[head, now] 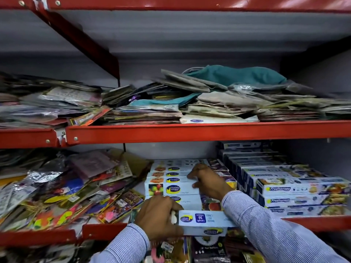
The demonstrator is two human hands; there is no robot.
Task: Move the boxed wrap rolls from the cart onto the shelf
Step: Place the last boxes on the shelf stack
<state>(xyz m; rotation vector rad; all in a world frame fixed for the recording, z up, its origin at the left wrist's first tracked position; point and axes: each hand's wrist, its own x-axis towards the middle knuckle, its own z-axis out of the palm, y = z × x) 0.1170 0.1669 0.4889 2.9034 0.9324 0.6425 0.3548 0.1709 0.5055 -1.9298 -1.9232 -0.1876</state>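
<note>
My left hand (pixel 157 217) grips the left end of a pale blue boxed wrap roll (pixel 205 220), held level at the front edge of the lower red shelf (pixel 319 223). My right hand (pixel 207 182) rests with bent fingers on a stack of the same boxed wrap rolls (pixel 171 188) lying in rows on that shelf. The hand presses on the top boxes' right half and covers part of them. The cart is out of view.
Dark blue boxed rolls (pixel 296 188) are stacked tight at the right of the stack. Loose foil and paper packets (pixel 62 188) spread over the shelf's left side. The upper shelf (pixel 190 130) holds piles of flat bags. More packets hang below (pixel 207 247).
</note>
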